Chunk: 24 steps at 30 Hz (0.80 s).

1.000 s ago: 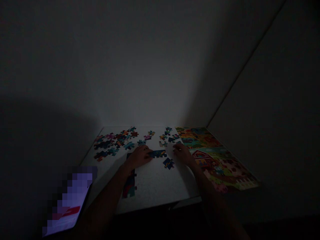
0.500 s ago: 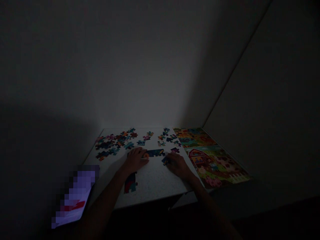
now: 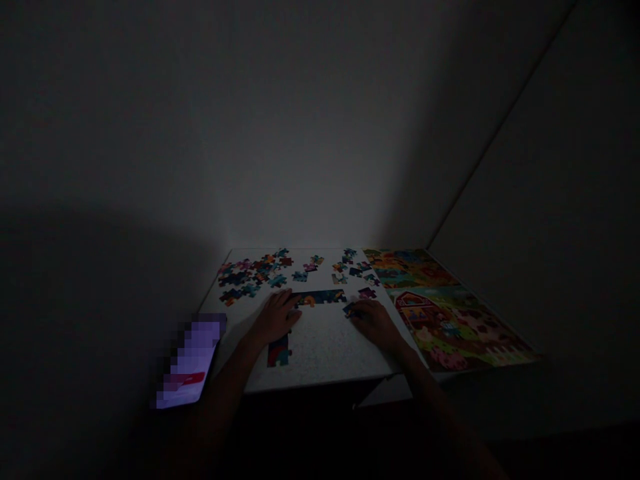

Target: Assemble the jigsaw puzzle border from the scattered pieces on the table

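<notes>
The left hand (image 3: 277, 318) lies open, and its fingers touch the end of a long dark blue strip of joined puzzle pieces (image 3: 319, 297) on the white table (image 3: 320, 350). The right hand (image 3: 375, 323) curves over a small dark blue puzzle piece (image 3: 349, 309), near the strip; I cannot tell if it grips.

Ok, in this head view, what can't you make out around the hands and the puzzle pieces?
Head view only:
The dark puzzle piece at the right hand: fingers cover part of it, so its shape and any grip are hidden.
The joined strip of puzzle pieces: dimness hides the joins, and its end by the left hand may run under the fingers.
The loose puzzle pieces: too small and dim to read.
The lit device: its screen is pixelated.
</notes>
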Motion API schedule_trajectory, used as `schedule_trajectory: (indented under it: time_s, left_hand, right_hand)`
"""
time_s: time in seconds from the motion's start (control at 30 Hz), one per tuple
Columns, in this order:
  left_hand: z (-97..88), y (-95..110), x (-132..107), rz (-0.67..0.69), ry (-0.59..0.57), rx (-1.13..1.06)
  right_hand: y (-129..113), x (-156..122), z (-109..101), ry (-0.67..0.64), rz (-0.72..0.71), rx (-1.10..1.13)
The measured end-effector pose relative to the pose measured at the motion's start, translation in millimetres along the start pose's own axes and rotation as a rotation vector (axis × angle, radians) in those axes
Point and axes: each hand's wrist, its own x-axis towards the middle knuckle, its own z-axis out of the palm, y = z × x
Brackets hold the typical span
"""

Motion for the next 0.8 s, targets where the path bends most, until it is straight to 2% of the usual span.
schedule_trajectory:
  time_s: [0.3,0.57,0.8]
  left_hand:
    - [-0.7,-15,-10,0.033,0.074,-0.011]
    - [-9.2,-17,-11,0.023,0.073,0.029]
    - [-8.2,-25,-11,0.015,0.034,0.051]
  right_hand:
    - [10,1,7,0.054,0.075,-0.091]
    - [5,5,7,0.056,0.116,-0.142]
    - [3,12,9,0.024,0.16,-0.219]
